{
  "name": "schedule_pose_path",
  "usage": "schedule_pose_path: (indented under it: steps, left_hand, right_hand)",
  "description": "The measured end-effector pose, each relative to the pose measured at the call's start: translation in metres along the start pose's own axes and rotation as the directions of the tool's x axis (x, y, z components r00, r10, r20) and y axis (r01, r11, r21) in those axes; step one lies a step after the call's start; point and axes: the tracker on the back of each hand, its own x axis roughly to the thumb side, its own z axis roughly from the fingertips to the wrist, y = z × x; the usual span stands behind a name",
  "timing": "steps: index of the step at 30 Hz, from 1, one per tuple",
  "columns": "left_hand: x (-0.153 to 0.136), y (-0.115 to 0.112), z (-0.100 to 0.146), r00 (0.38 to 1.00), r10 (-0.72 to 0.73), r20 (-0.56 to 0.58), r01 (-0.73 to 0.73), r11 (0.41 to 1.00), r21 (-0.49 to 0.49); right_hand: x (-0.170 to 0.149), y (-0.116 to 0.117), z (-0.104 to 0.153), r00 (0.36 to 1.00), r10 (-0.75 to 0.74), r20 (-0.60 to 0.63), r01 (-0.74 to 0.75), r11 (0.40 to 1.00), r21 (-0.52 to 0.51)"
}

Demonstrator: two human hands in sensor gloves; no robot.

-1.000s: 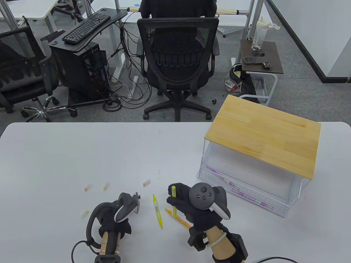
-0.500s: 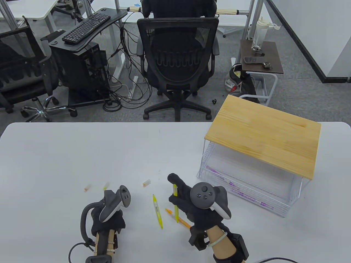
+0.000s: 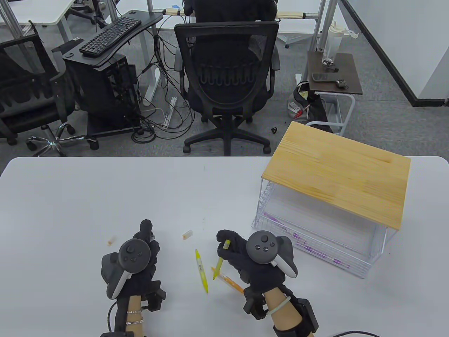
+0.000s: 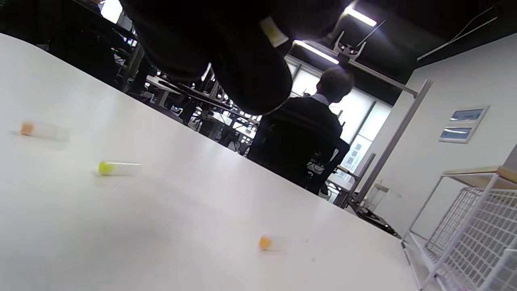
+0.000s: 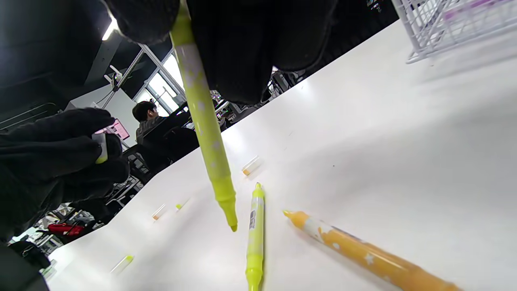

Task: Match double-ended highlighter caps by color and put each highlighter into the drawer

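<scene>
A: What's lying at lower left of the table view?

B: An orange cap (image 3: 111, 240) is lying loose; beside it the left hand (image 3: 135, 258) is pinching a yellow cap (image 5: 100, 148).

A: And centre?

B: Another orange cap (image 3: 187, 234), then a yellow highlighter (image 3: 201, 270) and an orange highlighter (image 3: 229, 281) are resting uncapped. The right hand (image 3: 245, 259) is gripping a second yellow highlighter (image 3: 221, 259), tip down.

A: How best to cap it?

B: I'd say line cap and tip straight, then press. The wire drawer (image 3: 315, 242) is waiting open at right.

Even overhead light is filling the table view, shadows staying soft. Ceiling strip lights (image 4: 319, 50) are glaring at upper centre of the left wrist view; caps (image 4: 117, 168) there are blurring.
</scene>
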Motion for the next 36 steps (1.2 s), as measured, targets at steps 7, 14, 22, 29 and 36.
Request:
schedule_pose_path:
  steps: [7,14,22,29,36]
  left_hand:
    - [0.003,0.008,0.005,0.989,0.107,0.098,-0.106,0.994,-0.013]
    - [0.004,-0.001,0.001,0.99,0.082,0.112,-0.073,0.994,-0.083]
    - [0.02,-0.009,0.001,0.984,0.025,0.175,0.002,0.989,-0.15]
    - [0.025,-0.014,0.0,0.98,0.028,0.197,0.008,0.984,-0.179]
    - [0.027,-0.017,0.0,0.971,0.069,0.227,-0.026,0.982,-0.189]
  right_hand:
    - [0.007,-0.003,0.006,0.996,-0.06,0.07,0.058,0.998,0.025]
    - [0.011,-0.012,0.015,0.971,-0.177,0.158,0.172,0.984,0.046]
    - [0.003,-0.014,0.012,0.956,-0.246,0.157,0.239,0.969,0.062]
    - [0.001,-0.013,0.011,0.954,-0.259,0.151,0.251,0.965,0.07]
    - [-0.001,-0.013,0.01,0.955,-0.265,0.135,0.259,0.964,0.063]
